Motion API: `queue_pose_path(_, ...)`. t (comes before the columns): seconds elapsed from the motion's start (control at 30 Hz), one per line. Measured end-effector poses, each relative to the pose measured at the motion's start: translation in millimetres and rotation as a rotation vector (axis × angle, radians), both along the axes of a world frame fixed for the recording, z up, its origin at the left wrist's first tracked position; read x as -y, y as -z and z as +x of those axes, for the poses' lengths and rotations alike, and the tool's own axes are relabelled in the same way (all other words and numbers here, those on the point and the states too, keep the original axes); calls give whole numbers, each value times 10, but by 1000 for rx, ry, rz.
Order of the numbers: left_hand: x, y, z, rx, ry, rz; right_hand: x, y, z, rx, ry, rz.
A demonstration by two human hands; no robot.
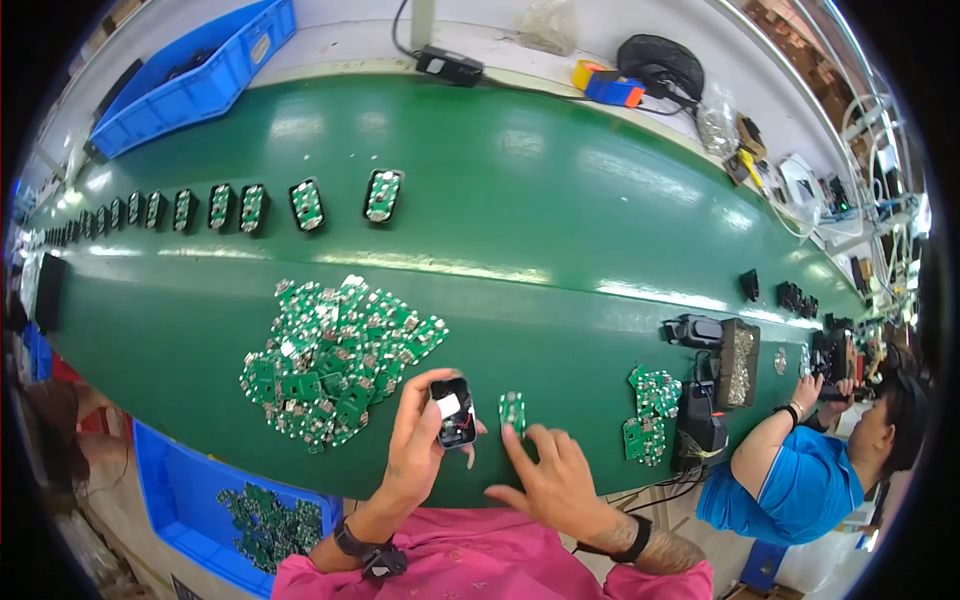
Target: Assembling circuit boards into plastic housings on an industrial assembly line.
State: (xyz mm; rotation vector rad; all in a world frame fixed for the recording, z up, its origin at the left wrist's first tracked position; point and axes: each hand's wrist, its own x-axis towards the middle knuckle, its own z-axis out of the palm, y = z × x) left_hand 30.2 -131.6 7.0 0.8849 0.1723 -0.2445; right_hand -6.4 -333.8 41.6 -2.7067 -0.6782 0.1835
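Left hand (414, 440): grasping a black rounded-rectangular plastic casing (460, 428)
Right hand (556, 474): released — index fingertip at a green rectangular circuit board (512, 408), right of the casing
Board pile (335, 365): left, on the glossy green bench (560, 340)

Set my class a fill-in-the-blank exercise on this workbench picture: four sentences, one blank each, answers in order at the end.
1. The left hand holds a small case coloured ____.
2. The right hand has a fingertip at a lone circuit board coloured ____.
3. The large heap of circuit boards lies to the ____ of the case.
4. The co-worker wears a shirt coloured ____.

Missing words: black; green; left; blue.
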Motion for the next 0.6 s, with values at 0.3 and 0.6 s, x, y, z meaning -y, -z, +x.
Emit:
queue_pose_path(0.3, -25, -2, 76, -41, 100, 37, 217, 160, -330, -257, 20, 252)
queue_pose_path(0.6, -127, 54, 39, 236, 221, 364, 123, 33, -18, -373, 43, 258)
